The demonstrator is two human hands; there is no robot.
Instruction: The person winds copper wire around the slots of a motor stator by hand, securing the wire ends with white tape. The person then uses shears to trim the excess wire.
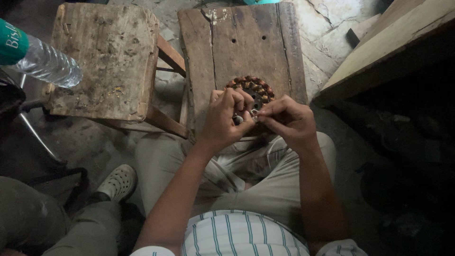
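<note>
A round stator (252, 88) with copper-wound teeth lies on a worn wooden plank (241, 47) just beyond my knees. My left hand (227, 118) grips its near edge, fingers curled over the rim. My right hand (286, 121) pinches a small light-coloured piece against the same near edge, fingertips touching those of the left hand. The lower half of the stator is hidden behind both hands.
A rough wooden stool (106, 57) stands to the left of the plank. A plastic water bottle with a green label (40, 59) pokes in at the far left. Another person's leg and white perforated shoe (118, 182) are at lower left. A wooden bench edge (388, 47) runs at right.
</note>
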